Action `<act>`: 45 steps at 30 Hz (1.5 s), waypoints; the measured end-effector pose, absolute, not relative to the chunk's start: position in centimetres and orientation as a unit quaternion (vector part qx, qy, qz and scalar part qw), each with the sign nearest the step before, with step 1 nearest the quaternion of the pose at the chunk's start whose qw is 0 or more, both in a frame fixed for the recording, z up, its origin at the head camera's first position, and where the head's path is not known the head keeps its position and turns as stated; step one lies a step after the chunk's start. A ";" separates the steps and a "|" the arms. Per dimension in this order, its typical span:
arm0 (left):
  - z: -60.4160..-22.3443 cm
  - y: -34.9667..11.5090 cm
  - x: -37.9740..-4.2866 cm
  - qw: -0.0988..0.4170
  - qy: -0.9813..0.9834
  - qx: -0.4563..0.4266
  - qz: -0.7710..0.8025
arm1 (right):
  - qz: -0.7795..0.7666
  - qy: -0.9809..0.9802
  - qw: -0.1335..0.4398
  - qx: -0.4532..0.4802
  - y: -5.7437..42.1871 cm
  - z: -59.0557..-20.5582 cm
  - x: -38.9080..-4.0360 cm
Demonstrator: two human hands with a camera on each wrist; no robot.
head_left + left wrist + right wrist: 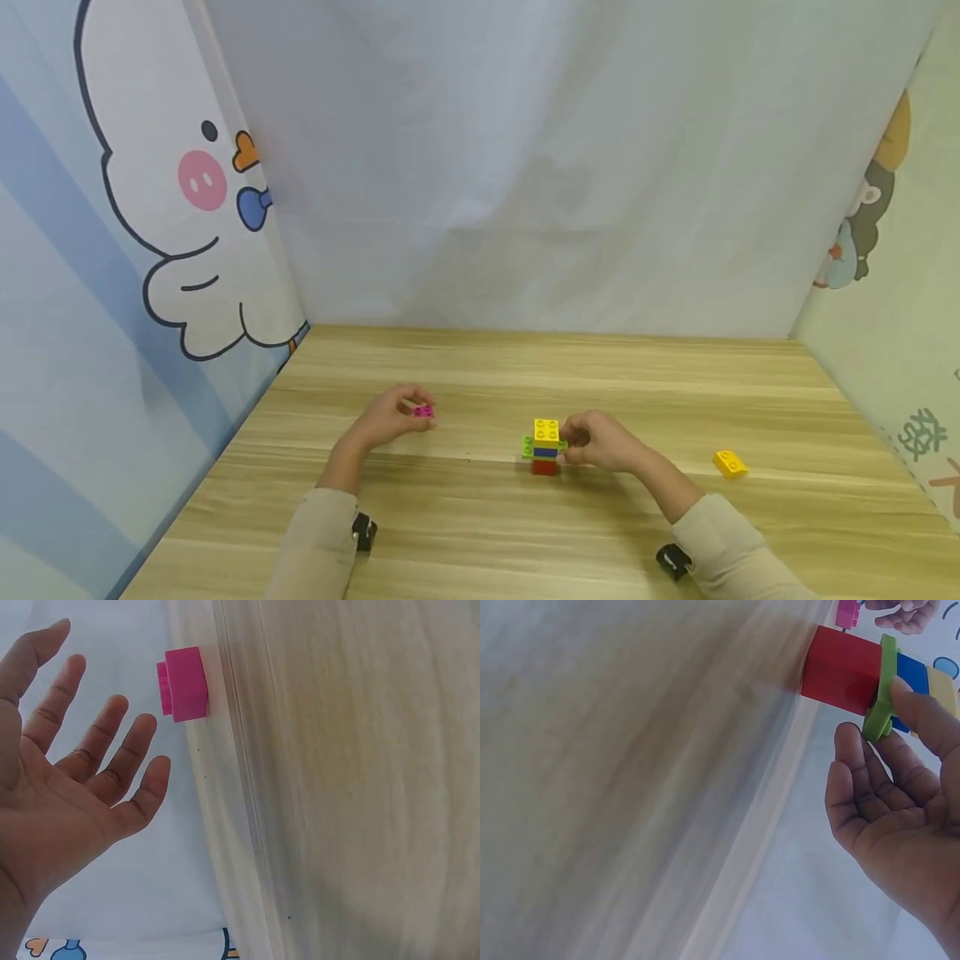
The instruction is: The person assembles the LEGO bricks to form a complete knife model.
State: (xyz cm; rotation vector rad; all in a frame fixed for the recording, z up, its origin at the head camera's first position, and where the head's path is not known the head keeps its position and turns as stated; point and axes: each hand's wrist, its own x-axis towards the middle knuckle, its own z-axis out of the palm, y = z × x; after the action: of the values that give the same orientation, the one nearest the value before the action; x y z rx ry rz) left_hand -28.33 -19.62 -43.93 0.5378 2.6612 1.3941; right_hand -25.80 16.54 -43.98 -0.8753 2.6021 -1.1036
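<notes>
A small pink toy brick lies on the wooden table, by my left hand. In the left wrist view the spread fingers stand apart from the pink brick. Nearer the middle is a stack of toy bricks: red at the bottom, then a green plate that juts out both sides, then blue, with yellow on top. My right hand holds the stack from its right side. In the right wrist view its thumb and index finger pinch at the green plate.
A loose yellow brick lies on the table to the right. White curtain hangs along the table's far edge, and printed cloths stand at both sides. Black wrist cameras, one by the left sleeve and one by the right, sit low over the table.
</notes>
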 end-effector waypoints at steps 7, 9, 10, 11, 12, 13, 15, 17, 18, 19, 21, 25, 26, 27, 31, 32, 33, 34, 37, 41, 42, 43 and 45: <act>-44.4 -20.3 -28.9 0.061 0.864 0.166 0.471 | -0.372 0.875 0.086 -0.298 16.6 -44.1 -25.9; -44.6 -20.5 -29.1 0.063 0.864 0.156 0.474 | -0.372 0.874 0.085 -0.299 16.6 -44.1 -26.0; -44.7 -20.6 -29.2 0.064 0.864 0.152 0.476 | -0.372 0.874 0.084 -0.300 16.6 -44.2 -26.0; -44.7 -20.7 -29.3 0.067 0.864 0.150 0.476 | -0.373 0.874 0.084 -0.301 16.6 -44.2 -26.0; -44.8 -20.8 -29.4 0.069 0.864 0.145 0.477 | -0.373 0.874 0.083 -0.301 16.5 -44.2 -26.0; -44.8 -20.9 -29.4 0.070 0.865 0.140 0.477 | -0.373 0.874 0.082 -0.300 16.5 -44.2 -26.0; -45.1 -21.1 -29.6 0.072 0.865 0.132 0.478 | -0.373 0.874 0.080 -0.301 16.5 -44.3 -26.0; -45.2 -21.2 -29.7 0.078 0.864 0.120 0.482 | -0.375 0.873 0.081 -0.300 16.5 -44.3 -25.9; -45.3 -21.3 -29.8 0.079 0.864 0.114 0.484 | -0.376 0.873 0.082 -0.299 16.5 -44.3 -25.9; -45.5 -21.3 -29.8 0.081 0.864 0.109 0.485 | -0.377 0.873 0.084 -0.298 16.5 -44.3 -25.9; -45.6 -21.4 -29.9 0.085 0.864 0.102 0.486 | -0.380 0.872 0.088 -0.297 16.5 -44.3 -25.8; -45.9 -21.4 -30.0 0.087 0.869 0.090 0.479 | -0.380 0.873 0.088 -0.293 16.5 -44.2 -25.8; -46.0 -21.4 -30.1 0.087 0.870 0.087 0.478 | -0.380 0.873 0.088 -0.292 16.5 -44.2 -25.8; -46.1 -21.4 -30.1 0.087 0.871 0.083 0.477 | -0.380 0.873 0.088 -0.292 16.5 -44.2 -25.8; -46.4 -21.5 -30.5 0.088 0.872 0.070 0.476 | -0.379 0.874 0.089 -0.292 16.6 -44.1 -25.8; -46.5 -21.5 -30.6 0.087 0.873 0.069 0.476 | -0.379 0.874 0.089 -0.292 16.6 -44.1 -25.8; -46.6 -21.5 -30.7 0.086 0.874 0.069 0.474 | -0.379 0.874 0.089 -0.292 16.6 -44.0 -25.8; -46.7 -21.4 -30.7 0.085 0.875 0.066 0.473 | -0.380 0.873 0.089 -0.292 16.6 -44.0 -25.8; -46.8 -21.3 -31.0 0.086 0.877 0.061 0.468 | -0.381 0.872 0.086 -0.294 16.6 -43.9 -25.8; -46.7 -21.1 -31.0 0.087 0.880 0.056 0.463 | -0.386 0.866 0.076 -0.308 16.7 -43.9 -25.8; -46.8 -21.0 -30.9 0.086 0.881 0.055 0.461 | -0.388 0.865 0.075 -0.310 16.7 -43.9 -25.7; -46.8 -21.0 -30.8 0.085 0.883 0.058 0.459 | -0.390 0.864 0.074 -0.311 16.7 -43.9 -25.7; -46.8 -20.9 -30.7 0.084 0.884 0.054 0.456 | -0.392 0.862 0.075 -0.312 16.6 -44.0 -25.6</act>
State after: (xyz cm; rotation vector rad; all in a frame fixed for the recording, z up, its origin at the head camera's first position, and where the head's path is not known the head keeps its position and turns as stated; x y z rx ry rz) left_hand -30.70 -20.88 -46.84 0.1610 2.6397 1.3604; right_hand -25.56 16.63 -43.95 -0.9357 2.5876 -1.1751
